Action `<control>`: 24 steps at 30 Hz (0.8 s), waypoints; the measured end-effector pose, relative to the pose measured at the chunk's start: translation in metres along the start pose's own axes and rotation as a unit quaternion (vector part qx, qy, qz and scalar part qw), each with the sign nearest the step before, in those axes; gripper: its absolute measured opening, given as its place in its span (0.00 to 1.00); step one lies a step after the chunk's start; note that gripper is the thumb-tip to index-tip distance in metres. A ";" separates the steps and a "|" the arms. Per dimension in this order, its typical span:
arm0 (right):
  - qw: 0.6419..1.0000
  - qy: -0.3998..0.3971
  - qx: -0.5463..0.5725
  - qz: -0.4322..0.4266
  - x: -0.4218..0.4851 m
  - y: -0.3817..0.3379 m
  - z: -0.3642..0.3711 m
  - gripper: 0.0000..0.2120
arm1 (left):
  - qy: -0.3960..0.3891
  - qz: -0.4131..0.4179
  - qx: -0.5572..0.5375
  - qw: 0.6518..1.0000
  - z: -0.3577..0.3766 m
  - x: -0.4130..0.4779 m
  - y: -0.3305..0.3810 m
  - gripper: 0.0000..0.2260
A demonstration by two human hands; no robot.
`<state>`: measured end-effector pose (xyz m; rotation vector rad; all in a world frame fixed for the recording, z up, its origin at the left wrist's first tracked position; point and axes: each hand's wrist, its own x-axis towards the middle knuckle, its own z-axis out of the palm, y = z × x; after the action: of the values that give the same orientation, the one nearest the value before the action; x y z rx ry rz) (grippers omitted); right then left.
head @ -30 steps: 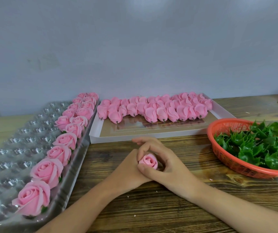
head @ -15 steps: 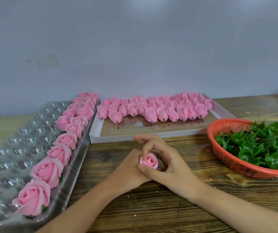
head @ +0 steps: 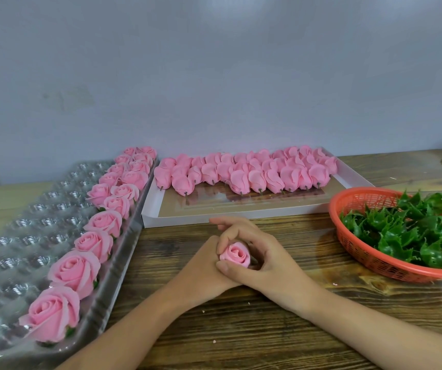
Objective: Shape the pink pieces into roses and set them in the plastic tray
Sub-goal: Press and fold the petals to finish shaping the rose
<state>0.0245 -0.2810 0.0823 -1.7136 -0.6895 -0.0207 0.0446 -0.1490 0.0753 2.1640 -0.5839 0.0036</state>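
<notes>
Our right hand (head: 269,263) curls thumb and fingers (head: 226,235) closely round the pink rose (head: 235,254); our left hand (head: 201,268) touches it, its grip hidden.

View: one wide-angle head-worn camera.
Facing: forward and down across the tabletop (head: 241,329) to the wall (head: 214,76).
Nearness: close, left hand (head: 201,268) and right hand (head: 270,263) low centre.

A plain pale grey-blue wall (head: 214,76) rises directly behind a brown, wood-grained table (head: 268,329), evenly lit.
</notes>
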 end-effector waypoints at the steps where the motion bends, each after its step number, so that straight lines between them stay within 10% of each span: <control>1: 1.000 0.004 0.013 -0.003 0.000 0.000 0.000 0.08 | 0.003 -0.006 -0.020 1.000 -0.001 0.001 -0.003 0.15; 24: 0.975 -0.070 0.199 0.075 0.009 0.005 -0.011 0.13 | -0.036 0.023 -0.126 0.991 -0.025 -0.004 -0.001 0.11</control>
<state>0.0378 -0.2875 0.0838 -1.3824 -0.6171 0.3257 0.0462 -0.1274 0.0892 1.9120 -0.6400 -0.1165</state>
